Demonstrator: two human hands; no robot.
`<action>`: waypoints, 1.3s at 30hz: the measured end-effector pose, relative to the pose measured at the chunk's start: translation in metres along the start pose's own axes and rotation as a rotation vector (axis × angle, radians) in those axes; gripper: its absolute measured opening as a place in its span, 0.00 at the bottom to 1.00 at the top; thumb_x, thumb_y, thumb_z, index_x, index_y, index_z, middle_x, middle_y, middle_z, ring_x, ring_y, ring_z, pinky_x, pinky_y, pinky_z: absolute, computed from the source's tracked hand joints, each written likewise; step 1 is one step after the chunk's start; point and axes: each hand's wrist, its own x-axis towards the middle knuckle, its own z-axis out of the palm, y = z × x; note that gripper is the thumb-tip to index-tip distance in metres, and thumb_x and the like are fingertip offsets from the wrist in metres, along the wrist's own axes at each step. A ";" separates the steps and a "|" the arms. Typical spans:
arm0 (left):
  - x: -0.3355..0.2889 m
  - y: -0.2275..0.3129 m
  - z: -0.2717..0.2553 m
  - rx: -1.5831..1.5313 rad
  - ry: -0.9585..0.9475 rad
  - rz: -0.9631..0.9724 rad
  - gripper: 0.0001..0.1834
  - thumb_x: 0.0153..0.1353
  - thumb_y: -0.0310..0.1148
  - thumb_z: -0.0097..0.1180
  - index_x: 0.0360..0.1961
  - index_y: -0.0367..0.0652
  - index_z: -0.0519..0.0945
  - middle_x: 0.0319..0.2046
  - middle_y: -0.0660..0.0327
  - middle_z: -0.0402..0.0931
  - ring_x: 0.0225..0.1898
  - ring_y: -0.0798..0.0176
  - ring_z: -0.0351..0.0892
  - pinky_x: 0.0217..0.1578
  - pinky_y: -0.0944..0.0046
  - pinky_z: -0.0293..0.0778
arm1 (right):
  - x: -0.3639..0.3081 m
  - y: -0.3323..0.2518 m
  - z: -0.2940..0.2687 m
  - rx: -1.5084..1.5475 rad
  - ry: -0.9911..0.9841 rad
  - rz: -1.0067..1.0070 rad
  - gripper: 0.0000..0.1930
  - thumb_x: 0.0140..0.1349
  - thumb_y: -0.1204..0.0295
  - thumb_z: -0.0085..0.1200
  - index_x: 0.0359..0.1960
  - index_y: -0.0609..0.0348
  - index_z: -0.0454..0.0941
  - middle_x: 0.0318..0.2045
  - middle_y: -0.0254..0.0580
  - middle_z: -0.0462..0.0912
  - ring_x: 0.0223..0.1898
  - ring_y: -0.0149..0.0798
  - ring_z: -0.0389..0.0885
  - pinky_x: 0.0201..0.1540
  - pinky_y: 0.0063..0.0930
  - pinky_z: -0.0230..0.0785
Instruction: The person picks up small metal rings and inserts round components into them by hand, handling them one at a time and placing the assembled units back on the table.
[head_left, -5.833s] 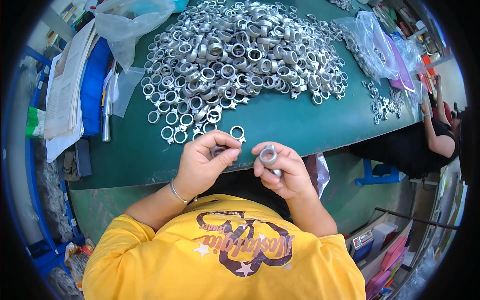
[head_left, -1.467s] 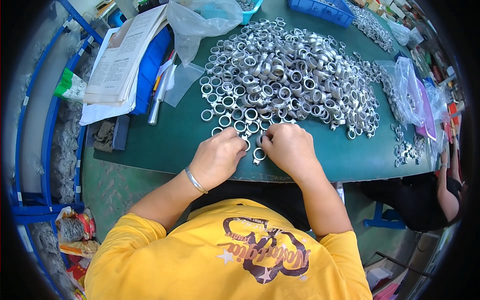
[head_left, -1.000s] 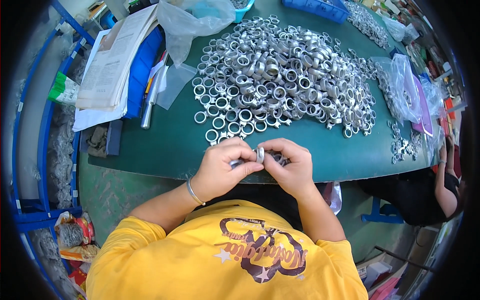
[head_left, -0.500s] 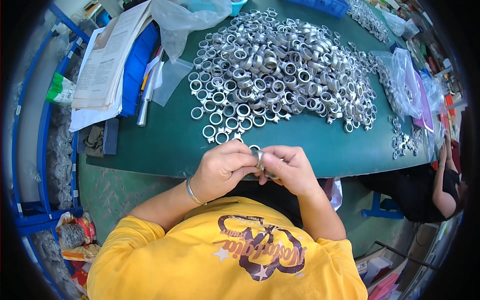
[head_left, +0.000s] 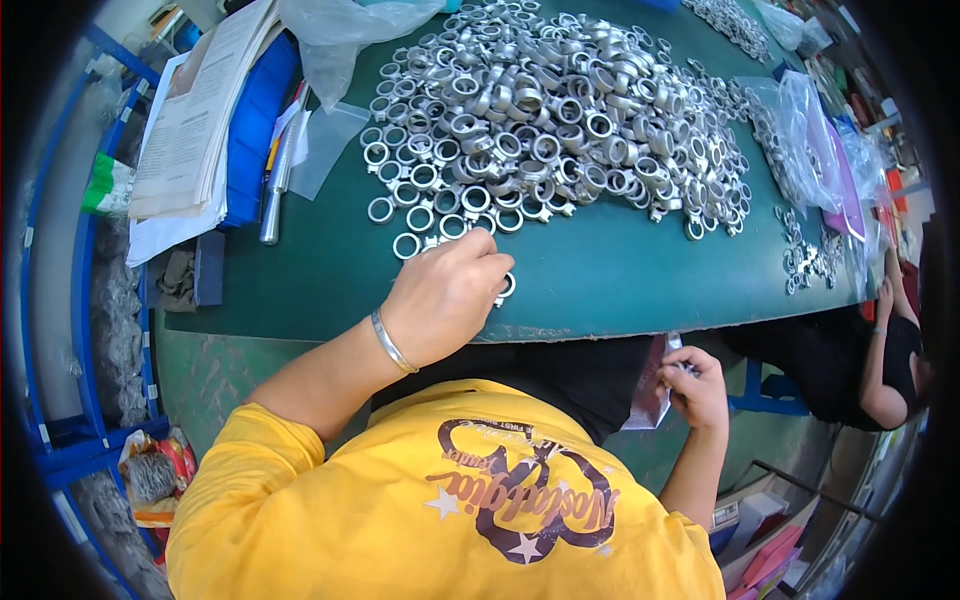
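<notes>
My left hand [head_left: 447, 292], with a silver bangle at the wrist, is over the near edge of a large heap of silvery metal rings [head_left: 545, 145] with small lugs. Its fingers curl downward among the nearest rings, and the fingertips are hidden. One loose ring [head_left: 507, 287] lies against its right side on the green table [head_left: 600, 275]. Below the table's front edge, to the right, my right hand [head_left: 698, 388] is closed on small silvery metal pieces [head_left: 687, 368]. Beside its fingers hangs a clear and reddish plastic bag [head_left: 652, 390].
Papers [head_left: 190, 120] lean on a blue bin [head_left: 262, 125] at the left, near a silver pen-like tool [head_left: 272, 205]. Small metal parts [head_left: 800, 255] and plastic bags [head_left: 808, 150] lie at the right. Another person's arm [head_left: 880, 350] is at the far right.
My hands, together around a ring at the table edge before, have parted. The left has moved up to the rings; the right has dropped to the bag at the right.
</notes>
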 end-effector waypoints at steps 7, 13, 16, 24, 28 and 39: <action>0.013 0.001 -0.001 -0.326 0.006 -0.129 0.04 0.49 0.21 0.54 0.29 0.39 0.77 0.24 0.59 0.74 0.25 0.63 0.75 0.26 0.65 0.72 | 0.035 0.104 -0.057 -1.190 0.648 -0.534 0.15 0.56 0.75 0.53 0.43 0.71 0.72 0.30 0.45 0.79 0.26 0.35 0.76 0.34 0.27 0.70; 0.000 0.014 -0.007 -1.328 -0.253 -0.783 0.03 0.55 0.23 0.52 0.31 0.36 0.75 0.21 0.58 0.75 0.12 0.77 0.60 0.12 0.79 0.50 | 0.006 -0.029 0.073 -0.451 0.350 -0.784 0.04 0.50 0.84 0.55 0.28 0.66 0.77 0.21 0.39 0.76 0.24 0.28 0.74 0.27 0.18 0.65; -0.004 0.015 -0.002 -1.575 -0.395 -0.878 0.02 0.54 0.22 0.51 0.30 0.37 0.74 0.20 0.56 0.74 0.12 0.76 0.60 0.11 0.78 0.50 | 0.008 -0.057 0.123 -0.394 -0.010 -0.964 0.09 0.51 0.85 0.53 0.35 0.66 0.78 0.26 0.43 0.78 0.26 0.36 0.76 0.31 0.23 0.68; -0.018 0.018 -0.009 -1.635 -0.396 -0.989 0.04 0.54 0.26 0.54 0.27 0.38 0.73 0.21 0.58 0.74 0.14 0.76 0.64 0.11 0.78 0.52 | 0.034 -0.056 0.165 -0.144 -0.379 -0.640 0.07 0.53 0.80 0.56 0.35 0.63 0.79 0.30 0.37 0.76 0.28 0.25 0.73 0.27 0.15 0.66; -0.025 0.021 -0.013 -1.496 -0.271 -0.878 0.05 0.58 0.27 0.55 0.31 0.36 0.74 0.23 0.59 0.75 0.16 0.76 0.66 0.13 0.79 0.56 | 0.034 -0.047 0.172 -0.097 -0.288 -0.738 0.07 0.51 0.82 0.57 0.33 0.62 0.80 0.30 0.39 0.78 0.27 0.28 0.75 0.27 0.17 0.68; -0.029 0.019 -0.013 -1.490 -0.232 -0.796 0.05 0.58 0.26 0.55 0.34 0.35 0.76 0.24 0.58 0.77 0.17 0.77 0.67 0.15 0.79 0.58 | 0.033 -0.047 0.176 -0.316 -0.176 -1.083 0.13 0.46 0.85 0.59 0.35 0.61 0.81 0.30 0.41 0.78 0.29 0.34 0.79 0.29 0.21 0.72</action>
